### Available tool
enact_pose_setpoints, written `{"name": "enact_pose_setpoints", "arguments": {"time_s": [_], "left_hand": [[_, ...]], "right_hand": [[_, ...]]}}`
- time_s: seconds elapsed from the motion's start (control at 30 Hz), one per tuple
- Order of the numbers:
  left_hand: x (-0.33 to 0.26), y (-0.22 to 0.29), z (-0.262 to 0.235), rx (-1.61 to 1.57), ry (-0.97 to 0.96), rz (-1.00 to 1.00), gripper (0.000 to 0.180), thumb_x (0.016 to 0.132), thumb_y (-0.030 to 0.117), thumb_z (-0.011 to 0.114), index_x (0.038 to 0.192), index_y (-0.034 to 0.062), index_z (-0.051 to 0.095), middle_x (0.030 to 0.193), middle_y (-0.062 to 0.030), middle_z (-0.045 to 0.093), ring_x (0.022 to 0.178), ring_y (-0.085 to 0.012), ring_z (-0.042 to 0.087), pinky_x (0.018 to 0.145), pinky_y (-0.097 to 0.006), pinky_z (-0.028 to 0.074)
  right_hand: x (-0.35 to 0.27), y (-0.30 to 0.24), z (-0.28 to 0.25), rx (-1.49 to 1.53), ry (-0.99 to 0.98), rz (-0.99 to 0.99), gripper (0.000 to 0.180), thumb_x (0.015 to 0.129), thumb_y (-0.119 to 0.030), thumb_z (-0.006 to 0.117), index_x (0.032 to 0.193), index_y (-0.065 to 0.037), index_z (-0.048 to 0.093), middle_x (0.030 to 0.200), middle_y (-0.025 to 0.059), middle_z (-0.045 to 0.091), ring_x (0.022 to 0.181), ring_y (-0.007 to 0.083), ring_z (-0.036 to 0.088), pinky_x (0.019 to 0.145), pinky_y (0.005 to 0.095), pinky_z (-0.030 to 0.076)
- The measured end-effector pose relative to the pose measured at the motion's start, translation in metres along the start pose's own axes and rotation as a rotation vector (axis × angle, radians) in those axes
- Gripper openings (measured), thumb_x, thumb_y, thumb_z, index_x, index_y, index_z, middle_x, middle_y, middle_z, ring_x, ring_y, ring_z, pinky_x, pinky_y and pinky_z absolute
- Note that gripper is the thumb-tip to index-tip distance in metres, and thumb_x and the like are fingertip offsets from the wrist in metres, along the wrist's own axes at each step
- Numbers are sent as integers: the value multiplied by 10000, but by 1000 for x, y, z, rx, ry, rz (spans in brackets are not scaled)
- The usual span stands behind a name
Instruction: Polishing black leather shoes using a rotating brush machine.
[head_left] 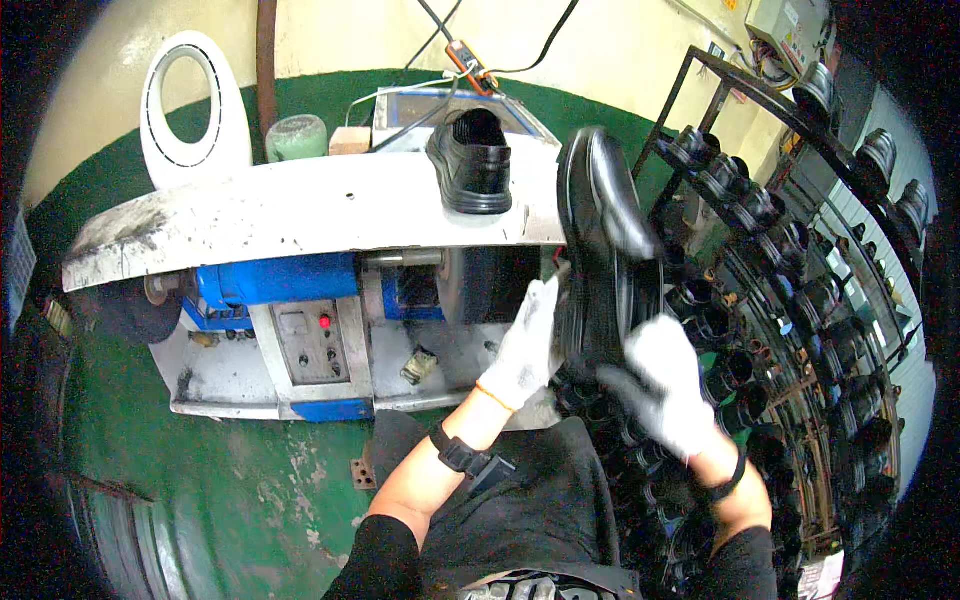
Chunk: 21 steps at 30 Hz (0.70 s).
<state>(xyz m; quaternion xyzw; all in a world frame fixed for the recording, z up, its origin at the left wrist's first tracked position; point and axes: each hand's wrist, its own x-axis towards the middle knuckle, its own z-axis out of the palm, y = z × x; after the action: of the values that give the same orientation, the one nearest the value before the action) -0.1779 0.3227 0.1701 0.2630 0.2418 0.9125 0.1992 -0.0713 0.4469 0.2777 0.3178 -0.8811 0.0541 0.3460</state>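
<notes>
A glossy black leather shoe (612, 200) is held up in front of me, toe pointing away and tipped so part of its sole edge shows on the left. My left hand (528, 348), in a white glove, presses against the shoe's sole side near the heel, its fingertips partly hidden. My right hand (665, 385), also gloved in white and smeared by motion, is at the heel end on the right. A second black shoe (476, 165) stands upright on the white top of the machine (300, 215), heel toward me.
Under the machine top sit a blue motor (280, 283), a dark wheel (500, 285) and a panel with a red button (325, 321). A white oval-ring fan (197, 115) and a greenish jar (296, 138) stand behind. Racks of black shoes (760, 212) fill the right side.
</notes>
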Motion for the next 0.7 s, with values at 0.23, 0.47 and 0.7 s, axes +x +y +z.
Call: {"name": "enact_pose_setpoints", "arguments": {"time_s": [0.23,0.47,0.7], "left_hand": [[-74,-35,-74,-254,171,-353,493,1041,344,295,1401,21,389,1314,-206,539,1142,-348,572,980,-449,477],[-144,-47,-137,-238,447,-394,439,1032,310,351,1320,-3,459,1139,-166,630,973,-285,633,851,-385,533],[-153,-77,-143,-158,570,-516,377,1009,265,403,1269,20,525,1106,-145,647,922,-264,647,811,-363,537]], "right_hand": [[135,112,63,-205,-103,-60,358,730,-148,691,1062,-57,594,928,158,646,852,362,614,743,442,478],[214,88,73,8,-398,123,842,767,-551,702,1440,-153,388,1067,244,634,1024,365,625,909,392,484],[211,59,111,-118,-112,177,673,748,-726,572,807,-65,682,822,159,667,749,307,659,668,417,517]]}}
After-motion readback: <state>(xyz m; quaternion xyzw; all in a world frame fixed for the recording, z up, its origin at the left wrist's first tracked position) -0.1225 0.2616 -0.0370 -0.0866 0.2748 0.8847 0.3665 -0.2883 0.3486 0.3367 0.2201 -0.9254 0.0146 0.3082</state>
